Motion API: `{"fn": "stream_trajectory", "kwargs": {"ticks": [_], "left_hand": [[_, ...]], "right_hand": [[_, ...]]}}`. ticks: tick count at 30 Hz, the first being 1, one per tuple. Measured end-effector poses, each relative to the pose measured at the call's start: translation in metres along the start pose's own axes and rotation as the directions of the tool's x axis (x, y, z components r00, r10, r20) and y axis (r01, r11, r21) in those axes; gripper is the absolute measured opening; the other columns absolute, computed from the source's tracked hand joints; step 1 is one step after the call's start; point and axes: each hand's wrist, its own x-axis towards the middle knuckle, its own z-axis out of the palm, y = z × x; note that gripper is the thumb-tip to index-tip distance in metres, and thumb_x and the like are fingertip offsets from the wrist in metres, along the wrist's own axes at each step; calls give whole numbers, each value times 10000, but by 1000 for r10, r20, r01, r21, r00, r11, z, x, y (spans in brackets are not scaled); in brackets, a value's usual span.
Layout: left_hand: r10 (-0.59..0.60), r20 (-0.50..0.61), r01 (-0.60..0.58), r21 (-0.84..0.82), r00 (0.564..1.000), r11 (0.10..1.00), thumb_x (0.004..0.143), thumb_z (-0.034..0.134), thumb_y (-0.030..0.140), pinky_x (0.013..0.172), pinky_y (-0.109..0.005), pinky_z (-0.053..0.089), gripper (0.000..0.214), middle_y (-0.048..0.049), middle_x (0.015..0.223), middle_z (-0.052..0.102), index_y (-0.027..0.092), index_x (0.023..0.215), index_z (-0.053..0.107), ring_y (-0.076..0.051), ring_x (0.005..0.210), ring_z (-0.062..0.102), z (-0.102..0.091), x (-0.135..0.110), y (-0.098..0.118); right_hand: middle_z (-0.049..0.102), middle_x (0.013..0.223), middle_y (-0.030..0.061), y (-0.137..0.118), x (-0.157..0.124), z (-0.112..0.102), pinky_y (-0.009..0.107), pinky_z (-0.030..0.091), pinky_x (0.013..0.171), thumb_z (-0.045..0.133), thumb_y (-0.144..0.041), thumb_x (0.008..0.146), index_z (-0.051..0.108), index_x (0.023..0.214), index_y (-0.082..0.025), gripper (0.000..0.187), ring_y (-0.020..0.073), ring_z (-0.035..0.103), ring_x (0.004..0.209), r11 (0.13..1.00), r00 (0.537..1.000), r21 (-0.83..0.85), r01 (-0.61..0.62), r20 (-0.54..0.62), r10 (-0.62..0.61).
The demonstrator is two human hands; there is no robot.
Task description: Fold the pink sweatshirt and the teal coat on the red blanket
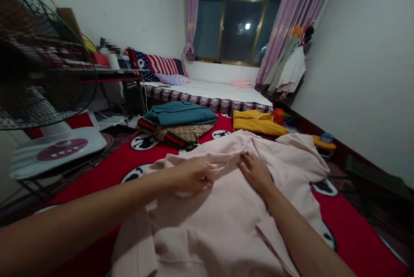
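Note:
A pale pink long garment with a collar and sleeves, seemingly a shirt or coat [226, 208], lies spread over the red patterned cloth in front of me. My left hand [194, 175] is closed on a fold of its front, left of the middle. Close to the collar, my right hand [257, 172] rests on the garment with its fingertips bent at the front edge; its thumb is hidden. A ridge of fabric runs between the two hands. Part of a sleeve or flap shows under my right forearm.
Beyond the garment lie a folded teal garment [181, 113] on a brown patterned one [190, 132], and a yellow garment [258, 122]. A fan [61, 143] stands at left on the red cloth's [106, 182] side. Farther back is a bed [210, 89]; a dark stool [377, 178] stands right.

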Motion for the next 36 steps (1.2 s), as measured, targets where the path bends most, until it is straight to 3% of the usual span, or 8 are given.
{"fn": "stream_trajectory", "kwargs": {"ticks": [3, 5, 7, 9, 11, 15, 24, 36], "left_hand": [[-57, -145, 58, 4, 988, 998, 851, 550, 148, 711, -232, 489, 278, -23, 812, 735, 205, 1040, 745, -146, 714, 648, -22, -2, 2], [-159, -394, 236, 156, 905, 959, 865, 539, 168, 889, -319, 485, 335, -66, 1048, 716, 219, 1154, 699, -202, 962, 646, -41, -5, -20], [-250, -539, 459, 297, 804, 837, 808, 654, 269, 1072, -506, 348, 523, -119, 1402, 519, 256, 1325, 581, -326, 1306, 438, -53, -10, -52], [-414, -512, 621, 341, 752, 706, 658, 789, 450, 1068, -675, 232, 941, -165, 1584, 204, 286, 1482, 364, -449, 1430, 158, -55, -16, -85], [-557, -420, 694, 354, 717, 626, 592, 792, 575, 1014, -751, 207, 1131, -176, 1613, 14, 308, 1529, 218, -501, 1434, 6, -49, -19, -112], [-634, -383, 741, 359, 672, 568, 699, 671, 629, 980, -765, 232, 972, -168, 1612, 36, 350, 1519, 229, -487, 1440, -3, -32, -19, -136], [-448, -498, 668, 509, 743, 543, 840, 513, 138, 989, -556, 419, 554, -144, 1497, 332, 337, 1357, 535, -351, 1398, 263, -32, -16, -170], [-390, -480, 613, 515, 786, 600, 915, 362, 98, 1021, -476, 420, 490, -109, 1466, 409, 324, 1261, 627, -304, 1381, 307, -61, -29, -232]], "right_hand": [[543, 1386, 110, 2, 1, 0, 420, 341, 1080, 435, -365, 938, 567, 1290, -175, 422, 248, 477, 1287, 999, 999, 31, 31, -12, -31], [541, 1388, 119, 2, 0, 1, 422, 336, 1085, 439, -379, 936, 563, 1298, -160, 441, 254, 465, 1298, 999, 999, 32, 34, -21, -33], [536, 1394, 127, 2, 0, 1, 426, 334, 1086, 447, -391, 934, 567, 1295, -158, 446, 257, 457, 1305, 999, 999, 29, 27, -24, -26], [532, 1397, 125, 2, 0, 1, 428, 338, 1082, 451, -396, 933, 571, 1288, -170, 438, 253, 459, 1304, 999, 999, 32, 25, -28, -24], [535, 1393, 120, 3, 0, 1, 427, 343, 1077, 456, -397, 930, 577, 1276, -180, 425, 252, 464, 1297, 999, 999, 37, 27, -29, -26], [525, 1404, 120, 3, 0, 0, 432, 332, 1088, 451, -388, 931, 571, 1280, -168, 430, 255, 455, 1303, 998, 1000, 49, 25, -8, -25], [506, 1420, 119, 0, -4, -2, 446, 337, 1087, 435, -374, 929, 575, 1273, -185, 417, 264, 451, 1309, 998, 1000, 58, 17, -10, -16], [482, 1448, 112, 1, -5, 2, 473, 325, 1099, 419, -390, 930, 545, 1314, -191, 450, 267, 425, 1332, 998, 1000, 65, -6, -10, 7]]}}
